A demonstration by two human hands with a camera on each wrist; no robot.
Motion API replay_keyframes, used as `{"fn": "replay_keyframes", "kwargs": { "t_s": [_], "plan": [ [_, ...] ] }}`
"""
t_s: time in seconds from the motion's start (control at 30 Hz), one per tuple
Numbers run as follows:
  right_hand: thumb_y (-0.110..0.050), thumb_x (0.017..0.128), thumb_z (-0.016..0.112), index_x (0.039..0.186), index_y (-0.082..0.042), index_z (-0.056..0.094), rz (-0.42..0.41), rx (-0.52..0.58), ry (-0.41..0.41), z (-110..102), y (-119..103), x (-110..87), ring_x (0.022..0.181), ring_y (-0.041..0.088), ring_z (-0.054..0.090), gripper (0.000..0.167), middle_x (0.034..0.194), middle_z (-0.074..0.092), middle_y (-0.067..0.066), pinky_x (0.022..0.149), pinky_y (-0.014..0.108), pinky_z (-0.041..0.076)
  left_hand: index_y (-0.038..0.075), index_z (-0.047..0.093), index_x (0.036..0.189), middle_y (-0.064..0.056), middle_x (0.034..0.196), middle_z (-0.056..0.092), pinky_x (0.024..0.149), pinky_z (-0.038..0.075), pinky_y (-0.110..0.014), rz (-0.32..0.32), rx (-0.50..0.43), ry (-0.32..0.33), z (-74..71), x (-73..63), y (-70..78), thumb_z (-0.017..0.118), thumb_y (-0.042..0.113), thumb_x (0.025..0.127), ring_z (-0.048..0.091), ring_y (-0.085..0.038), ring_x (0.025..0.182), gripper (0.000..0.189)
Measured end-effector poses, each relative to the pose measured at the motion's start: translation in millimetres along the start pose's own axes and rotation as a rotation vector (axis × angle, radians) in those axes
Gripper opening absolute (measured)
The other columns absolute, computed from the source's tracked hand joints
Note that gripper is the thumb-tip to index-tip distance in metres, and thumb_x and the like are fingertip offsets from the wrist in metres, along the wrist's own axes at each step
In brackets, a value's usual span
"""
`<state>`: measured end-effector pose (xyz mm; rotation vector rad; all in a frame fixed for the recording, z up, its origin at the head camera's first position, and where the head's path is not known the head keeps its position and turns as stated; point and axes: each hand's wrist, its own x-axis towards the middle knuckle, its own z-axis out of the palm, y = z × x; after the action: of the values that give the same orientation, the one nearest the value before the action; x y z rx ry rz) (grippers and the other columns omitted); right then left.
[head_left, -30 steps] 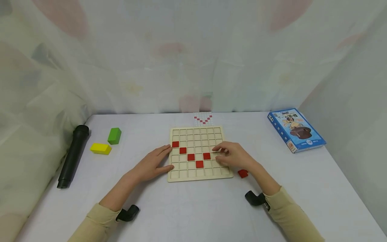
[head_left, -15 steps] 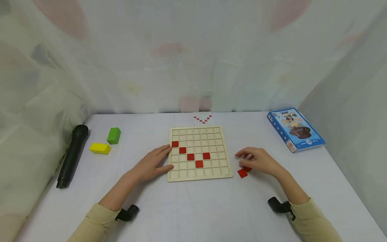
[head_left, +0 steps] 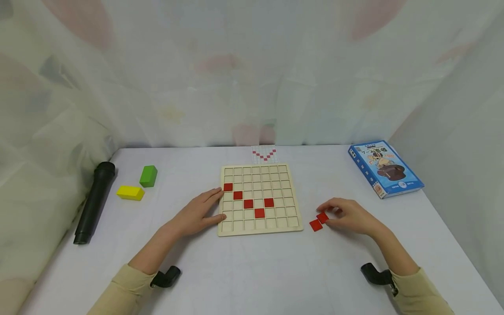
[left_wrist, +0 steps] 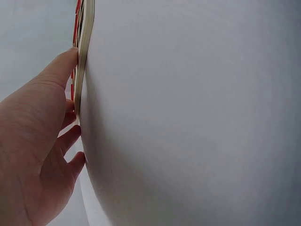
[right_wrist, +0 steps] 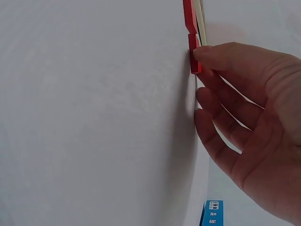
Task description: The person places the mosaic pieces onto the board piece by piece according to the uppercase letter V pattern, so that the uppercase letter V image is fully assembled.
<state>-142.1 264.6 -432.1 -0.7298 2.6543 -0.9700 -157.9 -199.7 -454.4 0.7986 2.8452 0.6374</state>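
Note:
A pale wooden grid board (head_left: 238,228) lies mid-table with several red square tiles set in its cells, forming a diagonal that turns back up. My left hand (head_left: 200,213) rests on the board's left edge, fingers fairly straight; in the left wrist view the thumb (left_wrist: 66,66) touches the rim. Right of the board, my right hand (head_left: 351,215) pinches a loose red tile (head_left: 322,217) between thumb and finger. That tile (right_wrist: 193,54) is on the tabletop in the right wrist view. Another loose red tile (head_left: 316,225) lies corner to corner with it.
Behind the board is a small pattern card (head_left: 264,155) with a red V of squares. A green block (head_left: 148,176), a yellow block (head_left: 131,193) and a black tube (head_left: 95,203) lie at left. A blue box (head_left: 386,169) is at back right.
My right hand has moved from over the board's right side rightward to the loose red tiles, and its thumb and finger have come onto one. The left hand stays put.

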Motion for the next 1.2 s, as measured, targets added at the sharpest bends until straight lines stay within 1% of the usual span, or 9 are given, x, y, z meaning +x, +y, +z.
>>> {"fn": "replay_keyframes", "kwargs": {
  "t_s": [0.27,0.43,0.63,0.77,0.97,1.2],
  "plan": [
    [-0.008,0.082,0.078,0.117,-0.009,0.068,-0.002,-0.048,0.064,2.7,4.2,3.5,0.093,0.017,0.056,0.036,0.106,0.065,-0.003,0.081,0.027,0.054,0.007,0.033,0.152,-0.011,0.156,0.030,0.113,0.028,-0.050,-0.004,0.000,-0.003,0.7,-0.2,-0.9,0.062,0.053,0.091,0.030,-0.033,0.142,0.083],
    [-0.009,0.082,0.079,0.117,-0.009,0.068,0.004,-0.062,0.065,2.3,5.0,4.2,0.093,0.016,0.056,0.037,0.105,0.065,-0.004,0.081,0.027,0.053,0.006,0.033,0.152,-0.011,0.156,0.031,0.114,0.028,-0.050,-0.002,-0.004,-0.001,0.2,-0.3,-0.3,0.063,0.052,0.091,0.030,-0.033,0.142,0.082],
    [-0.009,0.082,0.079,0.115,-0.010,0.069,-0.023,-0.072,0.075,2.5,7.8,6.9,0.090,0.015,0.056,0.035,0.101,0.065,-0.006,0.080,0.028,0.054,0.006,0.033,0.152,-0.012,0.156,0.030,0.113,0.028,-0.051,-0.004,-0.003,-0.006,-1.1,-0.1,0.9,0.062,0.053,0.092,0.030,-0.034,0.142,0.082],
    [-0.012,0.083,0.079,0.116,-0.011,0.069,-0.029,-0.057,0.079,2.5,6.4,10.5,0.089,0.015,0.056,0.034,0.099,0.064,-0.007,0.080,0.029,0.054,0.005,0.033,0.152,-0.013,0.156,0.031,0.113,0.028,-0.051,-0.003,-0.002,-0.009,-1.6,-0.2,1.6,0.063,0.052,0.091,0.030,-0.034,0.142,0.082],
    [-0.014,0.085,0.077,0.118,-0.011,0.068,-0.027,-0.028,0.085,3.7,-1.8,22.6,0.090,0.016,0.056,0.034,0.099,0.065,-0.005,0.082,0.032,0.054,0.006,0.033,0.152,-0.012,0.156,0.031,0.114,0.027,-0.050,-0.006,-0.006,-0.013,-2.7,-0.6,2.2,0.064,0.050,0.091,0.029,-0.033,0.142,0.082],
    [-0.014,0.084,0.078,0.118,-0.010,0.068,-0.031,-0.008,0.093,8.2,-15.0,45.2,0.090,0.017,0.056,0.036,0.100,0.065,-0.005,0.081,0.034,0.054,0.005,0.033,0.152,-0.013,0.156,0.031,0.114,0.027,-0.050,-0.002,-0.010,-0.013,-2.0,0.0,1.3,0.063,0.051,0.091,0.030,-0.034,0.142,0.082]
  ]
}}
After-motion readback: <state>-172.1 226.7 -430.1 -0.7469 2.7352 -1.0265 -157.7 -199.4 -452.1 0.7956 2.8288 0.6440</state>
